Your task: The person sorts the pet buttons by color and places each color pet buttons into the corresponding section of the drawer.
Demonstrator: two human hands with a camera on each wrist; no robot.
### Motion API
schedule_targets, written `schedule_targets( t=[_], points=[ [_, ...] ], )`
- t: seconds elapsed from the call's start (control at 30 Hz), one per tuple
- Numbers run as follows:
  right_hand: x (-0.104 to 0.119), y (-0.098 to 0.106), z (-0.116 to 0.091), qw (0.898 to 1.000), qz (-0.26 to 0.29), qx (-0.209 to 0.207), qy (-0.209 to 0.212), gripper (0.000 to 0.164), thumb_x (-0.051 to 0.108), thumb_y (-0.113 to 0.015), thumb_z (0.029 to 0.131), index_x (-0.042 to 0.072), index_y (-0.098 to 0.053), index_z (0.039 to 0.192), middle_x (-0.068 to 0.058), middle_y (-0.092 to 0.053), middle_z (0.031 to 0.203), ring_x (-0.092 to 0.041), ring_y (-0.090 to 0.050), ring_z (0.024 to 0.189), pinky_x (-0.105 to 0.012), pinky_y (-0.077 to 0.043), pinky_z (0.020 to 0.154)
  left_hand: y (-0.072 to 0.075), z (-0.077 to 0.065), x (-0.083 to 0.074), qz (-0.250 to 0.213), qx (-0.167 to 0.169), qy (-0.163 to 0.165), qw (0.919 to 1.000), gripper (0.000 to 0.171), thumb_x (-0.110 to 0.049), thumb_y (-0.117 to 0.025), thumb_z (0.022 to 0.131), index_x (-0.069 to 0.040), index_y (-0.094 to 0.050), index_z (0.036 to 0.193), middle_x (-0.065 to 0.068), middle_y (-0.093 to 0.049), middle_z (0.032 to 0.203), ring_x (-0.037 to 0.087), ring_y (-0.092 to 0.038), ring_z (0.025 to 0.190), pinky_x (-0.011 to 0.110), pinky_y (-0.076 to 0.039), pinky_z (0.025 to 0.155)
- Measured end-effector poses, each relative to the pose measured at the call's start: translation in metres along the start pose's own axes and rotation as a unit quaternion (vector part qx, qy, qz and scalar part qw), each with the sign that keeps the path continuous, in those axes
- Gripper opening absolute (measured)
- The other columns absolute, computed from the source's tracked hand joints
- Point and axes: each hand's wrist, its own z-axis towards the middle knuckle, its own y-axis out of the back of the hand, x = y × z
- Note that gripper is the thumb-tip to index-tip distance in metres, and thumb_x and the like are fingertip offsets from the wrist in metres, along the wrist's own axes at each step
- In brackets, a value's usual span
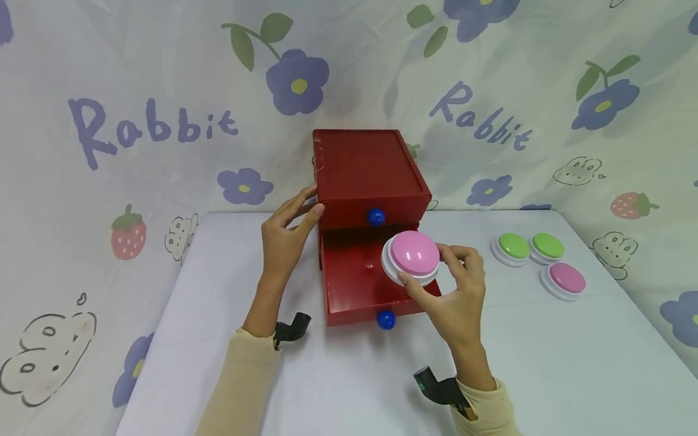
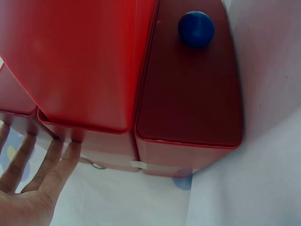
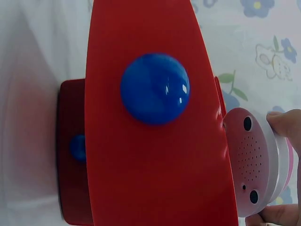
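Note:
My right hand (image 1: 459,297) pinches a pink push button (image 1: 415,253) with a white base by its rim, thumb in front and fingers at the far right side. It hangs over the pulled-out drawer (image 1: 349,290) of a red cabinet (image 1: 357,163). In the right wrist view, the button's white underside (image 3: 251,162) shows small speaker holes and dark round pads. With straight, spread fingers, my left hand (image 1: 285,242) touches the cabinet's left side; the left wrist view shows fingertips (image 2: 73,146) right at the red wall. The drawer's inside shows bare red around the button.
Two green buttons (image 1: 514,246) and another pink button (image 1: 567,277) sit on the white table (image 1: 589,351) at the right. Blue knobs (image 1: 386,320) stick out from the drawer fronts. Behind the cabinet hangs a patterned cloth (image 1: 180,60).

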Motion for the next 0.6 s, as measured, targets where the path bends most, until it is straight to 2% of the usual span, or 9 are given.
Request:
schedule_targets(
  t=[0.27, 0.43, 0.5, 0.6],
  points=[
    [0.008, -0.011, -0.004, 1.0, -0.003, 0.011, 0.001, 0.064, 0.021, -0.092, 0.067, 0.007, -0.069, 0.125, -0.01, -0.057, 0.118, -0.02, -0.046, 0.121, -0.044, -0.047, 0.089, 0.0, 0.001, 0.0, -0.001, -0.001, -0.002, 1.0, 0.041, -0.008, -0.071, 0.093, -0.005, -0.065, 0.134, 0.01, -0.067, 0.129, 0.027, -0.068, 0.109, 0.023, -0.058, 0.079],
    [0.011, -0.017, -0.007, 1.0, -0.013, 0.022, 0.002, 0.066, 0.023, -0.093, 0.067, 0.008, -0.068, 0.126, -0.01, -0.056, 0.119, -0.02, -0.045, 0.122, -0.038, -0.052, 0.086, 0.0, 0.001, 0.0, -0.008, -0.001, -0.005, 1.0, 0.041, -0.007, -0.071, 0.093, -0.005, -0.065, 0.133, 0.01, -0.067, 0.129, 0.03, -0.067, 0.109, 0.022, -0.058, 0.078],
    [0.013, -0.018, -0.008, 1.0, -0.012, 0.026, 0.004, 0.065, 0.025, -0.093, 0.067, 0.008, -0.069, 0.125, -0.009, -0.056, 0.118, -0.02, -0.044, 0.121, -0.037, -0.05, 0.086, 0.0, 0.0, 0.0, -0.011, -0.001, -0.005, 0.9999, 0.041, -0.007, -0.071, 0.093, -0.005, -0.065, 0.133, 0.011, -0.067, 0.129, 0.031, -0.067, 0.109, 0.022, -0.058, 0.078],
    [0.015, -0.021, -0.008, 0.999, -0.009, 0.03, 0.011, 0.064, 0.027, -0.093, 0.066, 0.009, -0.069, 0.123, -0.01, -0.055, 0.117, -0.022, -0.043, 0.12, -0.043, -0.045, 0.086, 0.0, 0.0, 0.0, -0.014, 0.0, -0.004, 0.9999, 0.04, -0.006, -0.071, 0.093, -0.004, -0.065, 0.133, 0.011, -0.067, 0.129, 0.03, -0.067, 0.109, 0.022, -0.058, 0.078]
  ],
)
